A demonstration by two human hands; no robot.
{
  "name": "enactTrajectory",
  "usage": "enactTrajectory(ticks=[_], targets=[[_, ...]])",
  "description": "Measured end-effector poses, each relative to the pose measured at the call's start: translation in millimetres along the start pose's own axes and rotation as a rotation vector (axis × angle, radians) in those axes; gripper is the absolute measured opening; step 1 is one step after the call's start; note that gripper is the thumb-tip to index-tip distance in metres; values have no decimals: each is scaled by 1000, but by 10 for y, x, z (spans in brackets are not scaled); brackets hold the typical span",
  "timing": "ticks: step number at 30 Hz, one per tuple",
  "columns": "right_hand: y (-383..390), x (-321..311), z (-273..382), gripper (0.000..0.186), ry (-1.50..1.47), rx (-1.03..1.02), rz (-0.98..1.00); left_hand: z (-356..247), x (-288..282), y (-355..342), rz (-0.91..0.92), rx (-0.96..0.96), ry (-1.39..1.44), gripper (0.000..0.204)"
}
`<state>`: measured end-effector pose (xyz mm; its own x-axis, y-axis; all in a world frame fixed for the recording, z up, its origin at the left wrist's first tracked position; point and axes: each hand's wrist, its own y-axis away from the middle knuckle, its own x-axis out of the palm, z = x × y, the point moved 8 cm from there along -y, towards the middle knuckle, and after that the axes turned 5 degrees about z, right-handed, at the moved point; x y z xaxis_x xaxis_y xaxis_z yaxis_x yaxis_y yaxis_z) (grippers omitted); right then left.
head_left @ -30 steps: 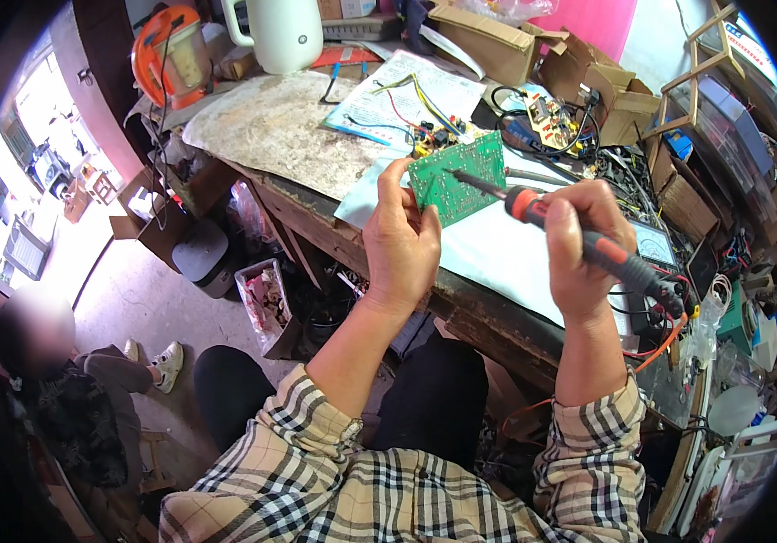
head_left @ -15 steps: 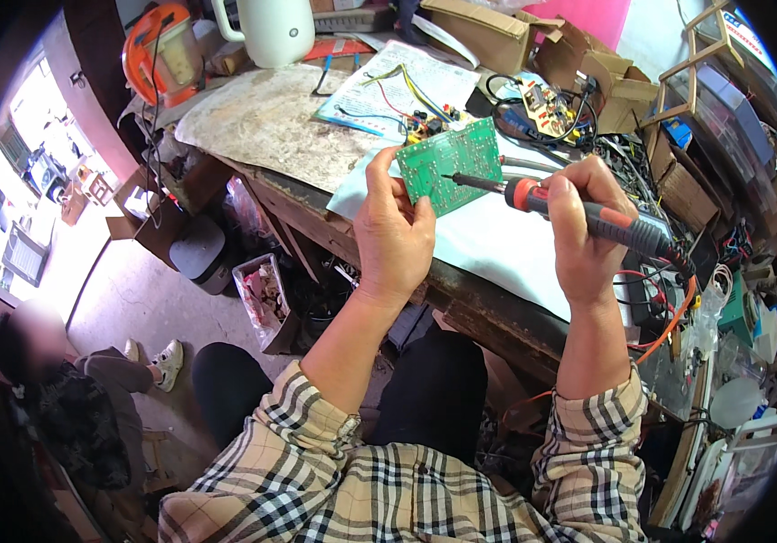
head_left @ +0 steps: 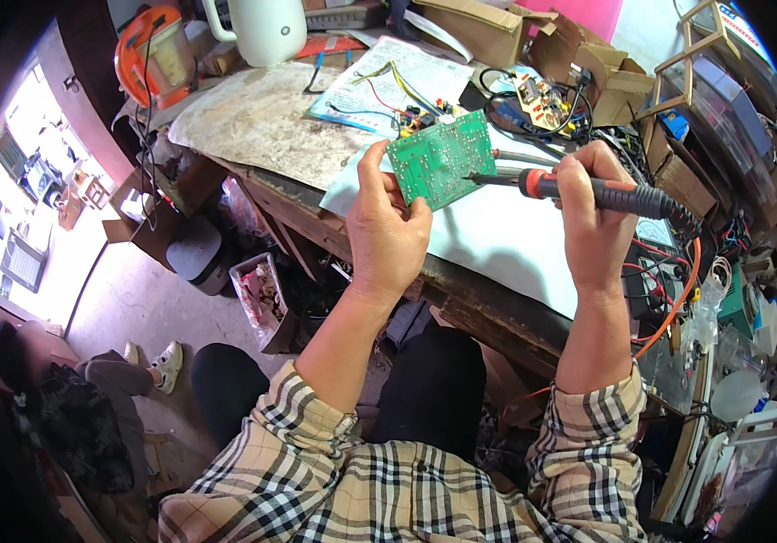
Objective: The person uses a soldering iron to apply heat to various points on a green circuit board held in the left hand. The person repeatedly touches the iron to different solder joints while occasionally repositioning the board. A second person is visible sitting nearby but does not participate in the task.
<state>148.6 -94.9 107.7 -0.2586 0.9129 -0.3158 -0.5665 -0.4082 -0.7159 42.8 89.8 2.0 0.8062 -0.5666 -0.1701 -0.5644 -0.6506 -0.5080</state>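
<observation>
My left hand (head_left: 390, 231) grips a green circuit board (head_left: 434, 161) by its left and lower left edge, its soldered side turned up toward me. Over the table's front part the board is held tilted. In my right hand (head_left: 595, 222) is a soldering iron (head_left: 619, 194) with a red and dark grey handle. Its thin dark tip points left and lies over the right half of the board; whether it touches the solder joints I cannot tell. Behind the board, loose wires and small components (head_left: 420, 118) rest on a printed sheet (head_left: 379, 90).
A worn table (head_left: 253, 127) carries a white sheet (head_left: 506, 244), a pale kettle (head_left: 271, 32) and another board with a black cable (head_left: 542, 104). Cardboard boxes (head_left: 470, 27) stand behind. An orange cord (head_left: 678, 303) hangs at right. At lower left a person (head_left: 81, 407) sits near a waste bin (head_left: 262, 303).
The soldering iron's tip has shifted right across the board, and its handle lies more level. The board and my left hand have moved slightly left and up in the picture.
</observation>
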Motion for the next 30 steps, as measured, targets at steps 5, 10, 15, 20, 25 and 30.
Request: enactTrajectory(ticks=[5,10,15,20,25,30], targets=[[13,52,-9,20,-67,15,46,8,6,-3,12,2,2,65],[16,88,24,21,-64,16,81,-1,2,-1,12,-5,-2,65],[18,105,37,21,-34,7,94,8,4,-7,8,-1,-4,65],[20,107,33,21,-29,9,97,6,2,-3,4,-2,-7,65],[21,107,38,21,-22,18,97,0,-2,0,4,4,-5,65],[28,113,53,20,12,1,96,-1,6,0,4,13,10,65]])
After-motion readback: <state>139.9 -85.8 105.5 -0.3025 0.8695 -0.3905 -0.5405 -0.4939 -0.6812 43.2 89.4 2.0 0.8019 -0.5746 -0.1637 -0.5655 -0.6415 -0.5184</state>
